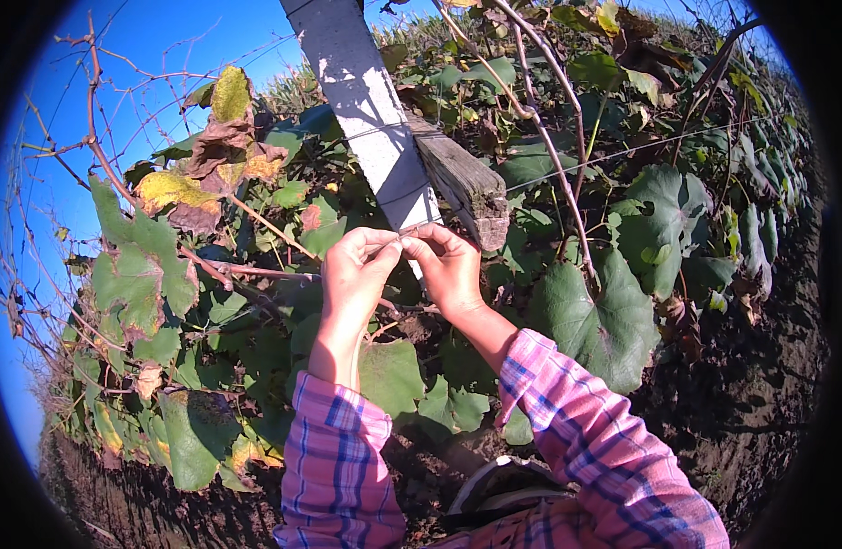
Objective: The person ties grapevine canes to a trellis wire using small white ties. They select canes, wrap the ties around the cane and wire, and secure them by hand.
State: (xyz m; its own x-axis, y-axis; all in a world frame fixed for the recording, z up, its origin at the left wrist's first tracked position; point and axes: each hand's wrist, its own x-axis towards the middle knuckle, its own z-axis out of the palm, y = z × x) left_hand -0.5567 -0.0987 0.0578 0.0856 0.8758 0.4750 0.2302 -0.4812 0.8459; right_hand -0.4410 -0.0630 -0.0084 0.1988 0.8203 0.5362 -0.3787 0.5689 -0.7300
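Note:
My left hand and my right hand meet fingertip to fingertip near the picture's middle. Between the pinched thumbs and forefingers is a thin strand, like a twig or tie; its exact kind is too small to tell. Just behind the fingers stands a pale concrete post, leaning in the view, with thin wire around it. A weathered wooden beam juts out beside the post, above my right hand. A reddish vine cane reaches from the left to behind my left hand.
Grapevine leaves, some green, some yellow and brown, surround the post. A trellis wire runs off to the right. Upright canes cross it. Dark soil lies along the lower right.

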